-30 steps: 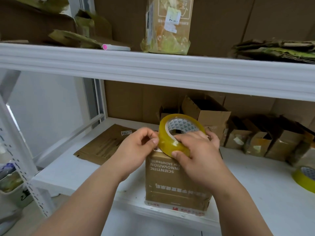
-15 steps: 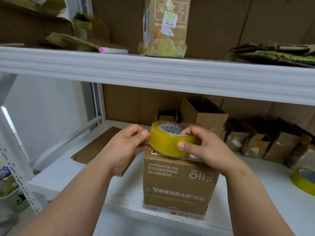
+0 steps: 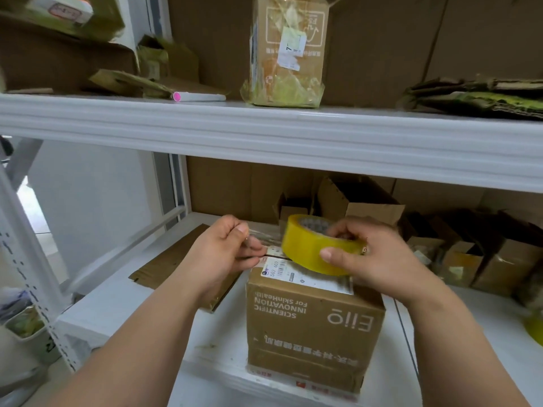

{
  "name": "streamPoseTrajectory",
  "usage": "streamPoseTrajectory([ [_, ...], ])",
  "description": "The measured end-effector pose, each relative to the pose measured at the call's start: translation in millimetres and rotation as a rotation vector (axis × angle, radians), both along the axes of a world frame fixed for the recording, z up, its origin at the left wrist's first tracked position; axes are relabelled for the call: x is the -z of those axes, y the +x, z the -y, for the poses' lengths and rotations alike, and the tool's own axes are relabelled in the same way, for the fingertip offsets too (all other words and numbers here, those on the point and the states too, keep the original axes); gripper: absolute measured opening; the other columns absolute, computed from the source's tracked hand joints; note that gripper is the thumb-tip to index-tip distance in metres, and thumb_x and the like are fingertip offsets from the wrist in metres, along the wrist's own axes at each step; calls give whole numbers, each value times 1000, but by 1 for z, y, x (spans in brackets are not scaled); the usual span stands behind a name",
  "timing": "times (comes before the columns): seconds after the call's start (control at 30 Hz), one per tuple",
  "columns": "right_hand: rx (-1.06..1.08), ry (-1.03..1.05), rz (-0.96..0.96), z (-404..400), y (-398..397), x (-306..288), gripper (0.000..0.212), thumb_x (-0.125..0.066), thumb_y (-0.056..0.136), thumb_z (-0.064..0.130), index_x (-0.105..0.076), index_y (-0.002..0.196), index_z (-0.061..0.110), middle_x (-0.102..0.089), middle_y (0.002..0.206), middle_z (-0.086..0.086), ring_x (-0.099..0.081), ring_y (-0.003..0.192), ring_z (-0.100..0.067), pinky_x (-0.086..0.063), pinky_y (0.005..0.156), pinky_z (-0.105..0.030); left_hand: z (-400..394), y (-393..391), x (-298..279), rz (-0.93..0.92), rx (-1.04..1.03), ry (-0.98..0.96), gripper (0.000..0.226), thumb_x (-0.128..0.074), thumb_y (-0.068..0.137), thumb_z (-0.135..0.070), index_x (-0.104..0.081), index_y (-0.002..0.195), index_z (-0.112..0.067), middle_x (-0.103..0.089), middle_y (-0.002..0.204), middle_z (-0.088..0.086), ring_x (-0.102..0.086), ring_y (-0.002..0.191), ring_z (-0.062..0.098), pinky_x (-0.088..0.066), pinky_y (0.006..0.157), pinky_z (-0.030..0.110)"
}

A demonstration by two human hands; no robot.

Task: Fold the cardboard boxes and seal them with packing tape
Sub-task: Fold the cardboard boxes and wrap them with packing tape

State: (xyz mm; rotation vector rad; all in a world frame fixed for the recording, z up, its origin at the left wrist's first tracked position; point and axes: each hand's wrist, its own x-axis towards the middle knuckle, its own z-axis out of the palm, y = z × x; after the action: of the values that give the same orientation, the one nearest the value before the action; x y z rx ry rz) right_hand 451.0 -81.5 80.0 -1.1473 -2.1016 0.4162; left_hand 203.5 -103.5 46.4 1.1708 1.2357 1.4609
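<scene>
Above the closed cardboard box (image 3: pixel 311 315) on the white shelf (image 3: pixel 123 304), the right hand (image 3: pixel 370 257) grips the yellow tape roll (image 3: pixel 316 248), thumb on its outer band, fingers curled over its rim. Left of the roll, the left hand (image 3: pixel 220 254) pinches the pulled clear tape end (image 3: pixel 264 237).

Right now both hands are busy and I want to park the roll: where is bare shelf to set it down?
Bare white shelf lies right of the box, before the second roll at the frame edge. A smaller patch lies left, between box and flattened cardboard, under the left hand. The back right is crowded with open cartons. The right hand grips the tape roll.
</scene>
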Motion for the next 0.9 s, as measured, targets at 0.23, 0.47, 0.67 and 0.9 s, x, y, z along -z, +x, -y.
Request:
streamPoseTrajectory([
  [0.23, -29, -3, 258, 2, 10, -2, 12, -66, 88, 42, -57, 88, 34, -52, 84, 21, -44, 90, -1, -29, 104, -46, -7, -2, 6, 131, 2, -55, 18, -44, 105, -20, -54, 96, -8, -68, 71, 9, -73, 90, 24, -59, 68, 25],
  [0.47, 140, 167, 196, -3, 23, 3, 39, -63, 73, 74, -54, 74, 36, -55, 79, 15, -38, 87, -1, -20, 89, -31, -18, -7, 17, 70, -135, -87, 17, -48, 104, -21, -59, 98, -10, -60, 62, 4, -75, 83, 23, -60, 74, 32],
  [0.67, 76, 41, 182, 0, 43, 2, 35, -65, 77, 61, -58, 68, 28, -58, 72, 8, -53, 82, -9, -31, 97, -43, -26, -9, 18, 59, -146, -98, 17, -47, 104, -17, -59, 94, -10, -56, 56, 0, -75, 76, 20, -60, 67, 27],
  [0.9, 56, -4, 221, 9, 56, 4, 15, -67, 84, 48, -59, 81, 36, -62, 82, 14, -52, 86, -4, -30, 102, -43, -29, -14, 22, 33, -188, -120, 16, -48, 104, -15, -61, 96, -11, -57, 55, 1, -73, 69, 18, -60, 66, 29],
])
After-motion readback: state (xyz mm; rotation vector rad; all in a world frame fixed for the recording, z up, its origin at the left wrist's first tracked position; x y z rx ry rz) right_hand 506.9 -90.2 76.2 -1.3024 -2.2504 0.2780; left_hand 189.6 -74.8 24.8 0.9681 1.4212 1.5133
